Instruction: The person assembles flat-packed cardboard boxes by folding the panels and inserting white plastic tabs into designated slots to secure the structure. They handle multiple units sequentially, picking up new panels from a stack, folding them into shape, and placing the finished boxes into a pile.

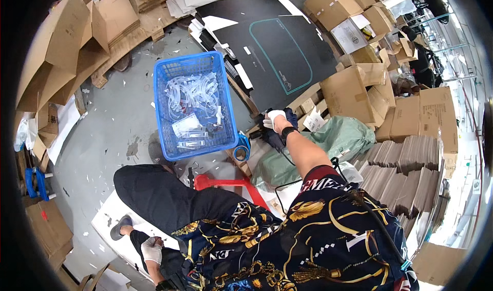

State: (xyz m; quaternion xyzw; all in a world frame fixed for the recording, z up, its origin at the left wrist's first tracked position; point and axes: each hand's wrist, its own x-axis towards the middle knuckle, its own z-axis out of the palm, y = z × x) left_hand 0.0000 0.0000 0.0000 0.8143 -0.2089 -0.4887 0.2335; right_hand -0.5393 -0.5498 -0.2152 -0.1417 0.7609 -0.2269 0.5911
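My right hand (275, 118), in a white glove, reaches forward to a dark bundled thing (273, 137) by the near edge of a large black sheet (287, 50). Its fingers are curled, and what lies in them is hidden. Back beside my dark-trousered leg (154, 193), my left hand (152, 250), also white-gloved, is closed with nothing showing in it. A blue plastic basket (159, 106) ahead of me holds clear curved plastic pieces (192, 93) and small clear packets (192, 139). Just right of the basket is a blue ring-shaped thing (242, 147), possibly a tape dispenser.
A green sack (318, 147) and stacked flat cardboard (405, 162) lie to the right. Cardboard boxes (349, 98) rise behind them, with more boxes (56, 39) at the left. A red metal bar (221, 182) crosses near my knees. White scraps litter the grey floor (102, 137).
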